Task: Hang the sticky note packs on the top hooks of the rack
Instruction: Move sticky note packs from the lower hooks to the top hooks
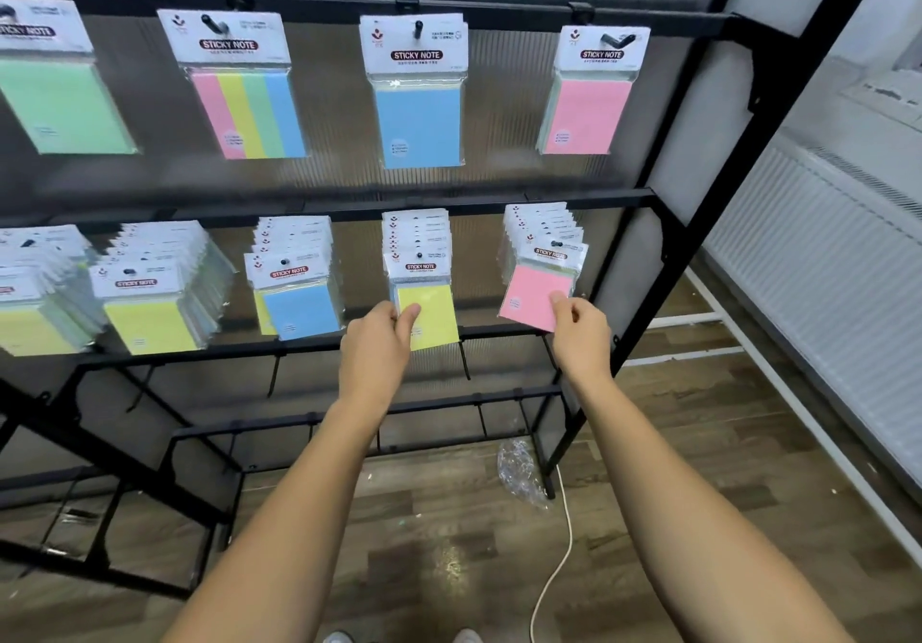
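The front yellow pack (430, 315) on a middle hook is pinched at its lower left corner by the left hand (381, 340), and the front pink pack (536, 295) on the next hook is pinched at its bottom edge by the right hand (578, 325). Each pack should be slid straight off its hook, so the hole is not torn. Then each should be lifted to the top hooks (418, 28), where a few packs are already hung.

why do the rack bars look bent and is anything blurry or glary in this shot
Head view: wide-angle distortion bows the top bar and splays the rack upright; far-left packs such as the green pack smear softly at the edge; the centre stays sharp, with the left hand on the yellow pack and the right hand on the pink pack; plastic sleeves show mild sheen.
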The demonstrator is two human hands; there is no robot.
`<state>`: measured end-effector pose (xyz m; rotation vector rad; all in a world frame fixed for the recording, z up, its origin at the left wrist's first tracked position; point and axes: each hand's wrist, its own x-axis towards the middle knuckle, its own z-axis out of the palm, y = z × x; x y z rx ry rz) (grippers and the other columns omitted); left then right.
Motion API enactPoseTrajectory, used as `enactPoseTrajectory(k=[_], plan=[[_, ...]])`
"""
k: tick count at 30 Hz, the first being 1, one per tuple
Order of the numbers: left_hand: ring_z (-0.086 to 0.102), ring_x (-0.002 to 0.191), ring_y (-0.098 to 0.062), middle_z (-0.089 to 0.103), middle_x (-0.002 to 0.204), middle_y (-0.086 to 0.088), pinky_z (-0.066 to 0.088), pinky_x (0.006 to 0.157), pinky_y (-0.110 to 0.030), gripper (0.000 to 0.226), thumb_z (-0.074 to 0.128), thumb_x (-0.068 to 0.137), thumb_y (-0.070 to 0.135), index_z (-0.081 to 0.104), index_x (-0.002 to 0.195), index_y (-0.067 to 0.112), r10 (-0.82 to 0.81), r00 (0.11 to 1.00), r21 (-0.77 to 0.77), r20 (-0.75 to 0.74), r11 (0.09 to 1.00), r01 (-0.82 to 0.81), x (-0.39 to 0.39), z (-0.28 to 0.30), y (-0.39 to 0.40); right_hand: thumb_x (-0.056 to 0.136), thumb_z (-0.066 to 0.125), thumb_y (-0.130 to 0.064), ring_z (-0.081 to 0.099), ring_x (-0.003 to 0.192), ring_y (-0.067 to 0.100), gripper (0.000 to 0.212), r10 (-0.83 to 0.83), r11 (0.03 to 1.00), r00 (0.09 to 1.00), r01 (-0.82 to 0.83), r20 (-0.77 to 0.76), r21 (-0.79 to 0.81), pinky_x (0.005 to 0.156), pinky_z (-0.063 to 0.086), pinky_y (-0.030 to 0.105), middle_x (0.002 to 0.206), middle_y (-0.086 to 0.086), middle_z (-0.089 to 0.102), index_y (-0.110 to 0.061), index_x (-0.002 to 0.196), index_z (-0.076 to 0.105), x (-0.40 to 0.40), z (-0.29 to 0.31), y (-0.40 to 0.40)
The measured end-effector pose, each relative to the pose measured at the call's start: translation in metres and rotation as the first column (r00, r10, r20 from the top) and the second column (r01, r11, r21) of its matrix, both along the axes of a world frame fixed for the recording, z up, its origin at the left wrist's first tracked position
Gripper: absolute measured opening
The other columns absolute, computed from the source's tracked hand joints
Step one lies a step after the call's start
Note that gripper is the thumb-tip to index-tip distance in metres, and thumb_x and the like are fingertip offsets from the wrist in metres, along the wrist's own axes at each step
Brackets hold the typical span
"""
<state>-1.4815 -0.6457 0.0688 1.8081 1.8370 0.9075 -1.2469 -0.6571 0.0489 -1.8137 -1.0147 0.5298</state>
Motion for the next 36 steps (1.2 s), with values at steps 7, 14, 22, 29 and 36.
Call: enactPoseTrajectory(k=[7,14,22,29,36], plan=[[0.037,0.047,-0.011,0.043,0.050,0.005,0.026,0.047,-0.025,0.044,0.051,0.100,0.041,0.044,0.066,0.014,-0.076,0.996,0.095,0.045,0.993,0.072,-0.014,0.012,-0.017,0.105,0.046,-0.031,0.029,0.061,0.012,0.044,0.056,0.984,0.998,-0.049,-0.034,0.170,0.058,0.025,0.032,0.064,-0.002,0.035,-0.007,0.069,0.037,-0.027,0.020,-0.029],[0.033,0.048,-0.011,0.036,0.050,0.008,0.025,0.049,-0.024,0.040,0.056,0.099,0.038,0.049,0.067,0.015,-0.055,0.980,0.138,0.194,0.990,0.028,-0.049,0.020,-0.026,0.105,0.048,-0.025,0.030,0.058,0.005,0.039,0.257,0.932,0.966,-0.248,0.000,0.265,0.056,0.027,0.022,0.060,-0.011,0.033,-0.022,0.067,0.039,-0.073,0.048,-0.031],[0.033,0.053,-0.012,0.038,0.052,0.005,0.028,0.052,-0.024,0.041,0.057,0.099,0.034,0.048,0.067,0.009,-0.009,0.979,0.220,0.205,0.975,-0.037,-0.125,0.025,-0.026,0.105,0.048,-0.029,0.035,0.063,0.004,0.033,0.389,0.893,0.921,-0.379,0.008,0.243,0.061,0.031,0.024,0.070,-0.003,0.046,-0.007,0.083,0.057,-0.145,0.051,-0.015],[0.037,0.047,-0.007,0.043,0.046,0.012,0.027,0.049,-0.019,0.039,0.058,0.099,0.031,0.043,0.063,0.027,-0.005,0.966,0.226,0.257,0.973,-0.055,-0.203,0.040,-0.012,0.105,0.048,-0.028,0.037,0.062,0.003,0.034,0.417,0.878,0.908,-0.393,-0.035,0.275,0.058,0.031,0.022,0.071,-0.001,0.049,-0.004,0.083,0.058,-0.233,0.072,0.002],[0.029,0.050,-0.013,0.034,0.049,0.007,0.024,0.051,-0.026,0.040,0.057,0.099,0.031,0.041,0.065,0.015,-0.054,0.957,0.277,0.286,0.960,-0.029,-0.294,0.048,0.012,0.105,0.049,-0.028,0.040,0.067,0.007,0.038,0.413,0.861,0.911,-0.387,-0.012,0.330,0.060,0.032,0.026,0.076,0.019,0.053,0.003,0.084,0.056,-0.330,0.097,0.019]])
